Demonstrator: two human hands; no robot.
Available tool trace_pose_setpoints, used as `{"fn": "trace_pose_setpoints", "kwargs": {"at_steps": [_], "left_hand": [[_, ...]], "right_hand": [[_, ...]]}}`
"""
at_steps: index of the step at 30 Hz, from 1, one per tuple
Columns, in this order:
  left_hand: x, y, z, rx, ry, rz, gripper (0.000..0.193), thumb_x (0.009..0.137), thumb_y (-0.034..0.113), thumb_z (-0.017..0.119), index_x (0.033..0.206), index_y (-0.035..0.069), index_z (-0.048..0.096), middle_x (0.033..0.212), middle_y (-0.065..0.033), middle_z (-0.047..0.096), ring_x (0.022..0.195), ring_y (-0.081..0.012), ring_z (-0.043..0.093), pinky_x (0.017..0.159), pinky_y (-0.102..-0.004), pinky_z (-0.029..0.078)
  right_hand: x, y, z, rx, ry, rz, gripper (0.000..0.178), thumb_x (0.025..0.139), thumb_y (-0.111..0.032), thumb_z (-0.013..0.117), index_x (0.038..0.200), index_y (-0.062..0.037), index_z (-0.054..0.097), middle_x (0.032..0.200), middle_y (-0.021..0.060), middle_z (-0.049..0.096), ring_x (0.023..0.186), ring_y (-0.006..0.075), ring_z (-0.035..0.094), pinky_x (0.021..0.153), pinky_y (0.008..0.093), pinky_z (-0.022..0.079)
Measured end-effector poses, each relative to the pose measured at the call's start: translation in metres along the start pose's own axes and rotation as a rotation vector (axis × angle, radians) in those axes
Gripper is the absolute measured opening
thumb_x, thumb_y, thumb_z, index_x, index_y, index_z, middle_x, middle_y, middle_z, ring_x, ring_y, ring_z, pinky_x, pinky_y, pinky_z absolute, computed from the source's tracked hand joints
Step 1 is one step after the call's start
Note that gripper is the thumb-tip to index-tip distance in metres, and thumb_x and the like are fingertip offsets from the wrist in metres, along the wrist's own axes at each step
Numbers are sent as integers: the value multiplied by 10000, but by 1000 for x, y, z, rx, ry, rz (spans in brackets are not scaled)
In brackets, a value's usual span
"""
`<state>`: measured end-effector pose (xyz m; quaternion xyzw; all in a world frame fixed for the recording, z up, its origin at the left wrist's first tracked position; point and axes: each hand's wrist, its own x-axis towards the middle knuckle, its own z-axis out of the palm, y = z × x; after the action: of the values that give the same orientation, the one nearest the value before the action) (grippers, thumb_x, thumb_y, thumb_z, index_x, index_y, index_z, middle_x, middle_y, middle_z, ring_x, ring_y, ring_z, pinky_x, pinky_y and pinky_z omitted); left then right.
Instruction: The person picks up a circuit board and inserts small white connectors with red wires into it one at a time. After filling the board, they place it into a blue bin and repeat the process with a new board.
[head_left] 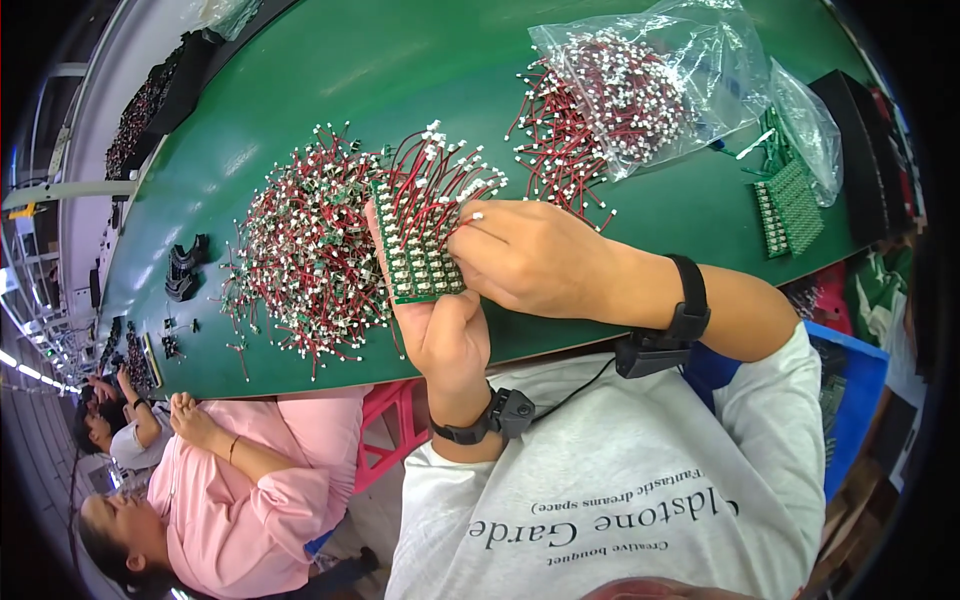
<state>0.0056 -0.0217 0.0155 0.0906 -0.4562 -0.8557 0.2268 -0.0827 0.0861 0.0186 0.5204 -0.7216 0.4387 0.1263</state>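
Note:
My left hand [447, 338] grips a green circuit board panel [420, 270] by its near edge and left side, tilted above the table. Rows of small white connectors cover the panel. Red wire leads with white plugs [432, 165] stand up from its far part. Over the panel's right side, my right hand [530, 255] is closed in a pinch on a wire lead [474, 216], whose white plug shows by the fingers. The fingertips partly hide where the lead meets the board.
A big heap of wired small boards [305, 240] lies left of my hands on the green table [440, 60]. Loose wire leads [560, 130] spill from a clear plastic bag [720, 60]. More board panels [790, 210] lie at right beside a black box [855, 150]. A co-worker in pink [250, 500] sits at left.

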Motion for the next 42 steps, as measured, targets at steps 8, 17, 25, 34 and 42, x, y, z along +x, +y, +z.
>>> {"fn": "trace_pose_setpoints", "kwargs": {"at_steps": [8,17,25,34,42], "left_hand": [[-3,2,-1,-24,33,-3,686,685,-139,398,1364,-41,408,1248,-186,551,1169,-293,550,1039,-428,416],[-3,2,2,-90,-11,7,634,711,-78,433,1342,-21,424,1192,-168,568,1110,-272,573,1003,-408,450],[0,2,-7,-155,-130,-35,618,713,-39,460,1330,-17,432,1189,-176,568,1140,-295,555,1033,-471,419],[-2,6,-6,-89,-62,-68,660,694,-80,446,1350,-21,419,1201,-158,570,1124,-272,564,1020,-408,432],[-3,11,5,-63,-78,-126,967,660,-114,405,1560,67,103,1347,-127,486,1192,-229,499,1047,-353,382]], "right_hand": [[-1,4,1,30,48,-9,156,766,-25,680,857,-16,553,779,104,549,689,283,604,605,376,511],[-2,1,-1,124,33,67,160,714,8,686,812,-5,561,749,110,557,636,285,592,536,372,497],[1,1,-5,276,69,125,146,704,13,691,798,5,580,727,98,551,597,255,559,511,336,475],[2,-1,-4,29,-28,20,198,726,2,702,878,4,575,776,112,587,671,303,612,585,393,513],[2,-4,-12,21,-20,41,194,749,10,689,908,-13,579,809,132,617,709,326,623,629,423,511]]}}
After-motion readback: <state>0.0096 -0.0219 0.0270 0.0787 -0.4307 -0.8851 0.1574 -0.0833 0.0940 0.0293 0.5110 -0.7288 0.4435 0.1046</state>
